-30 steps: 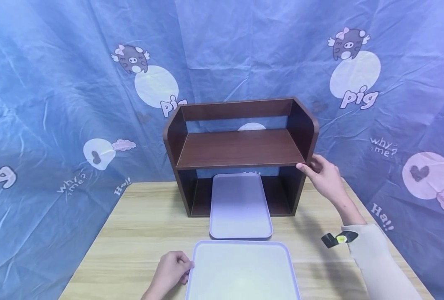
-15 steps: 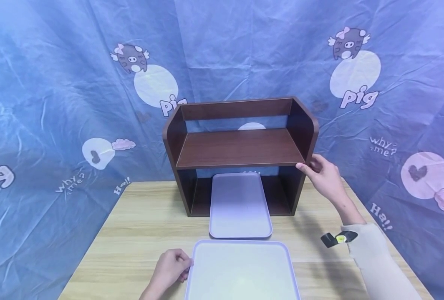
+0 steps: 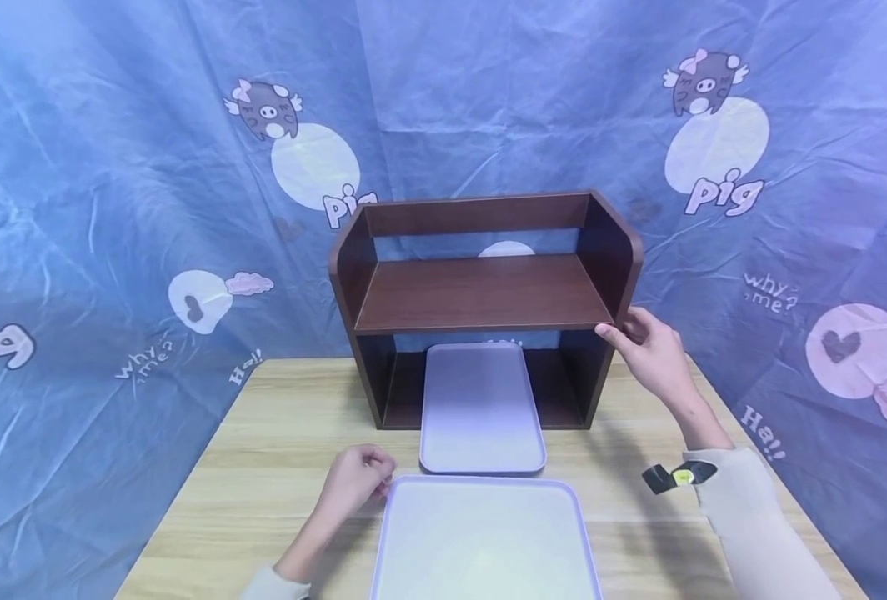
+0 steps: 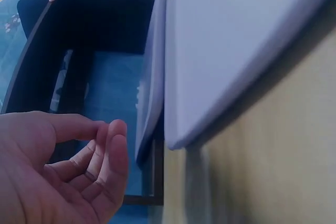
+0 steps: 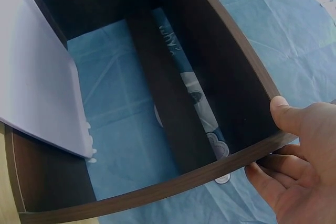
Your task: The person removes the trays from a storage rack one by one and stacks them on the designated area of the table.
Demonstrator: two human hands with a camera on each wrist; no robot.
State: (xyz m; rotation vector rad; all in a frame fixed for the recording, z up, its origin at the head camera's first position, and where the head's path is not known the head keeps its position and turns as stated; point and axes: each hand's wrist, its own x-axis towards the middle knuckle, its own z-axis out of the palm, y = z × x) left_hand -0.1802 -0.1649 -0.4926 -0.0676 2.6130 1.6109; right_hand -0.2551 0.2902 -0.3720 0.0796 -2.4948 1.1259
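A dark brown two-tier desktop shelf (image 3: 481,293) stands at the back of the table. My right hand (image 3: 652,353) grips the right side panel, with its thumb on the front edge near the middle board and its fingers round the outside. A lilac tray (image 3: 481,408) lies partly inside the lower tier and sticks out at the front. Closer to me lies a larger pale tray (image 3: 481,537) with a lilac rim. My left hand (image 3: 357,482) hovers by its far left corner, fingers loosely curled; the left wrist view shows nothing held and a gap from the tray.
Light wood table (image 3: 286,433) lies under everything, its left and right edges in view. Behind and at both sides hangs a blue cloth (image 3: 443,100) with pig prints, close to the back of the shelf.
My left hand has let go of the larger tray's left rim and moved forward to its far left corner. My right hand has kept its grip on the shelf.
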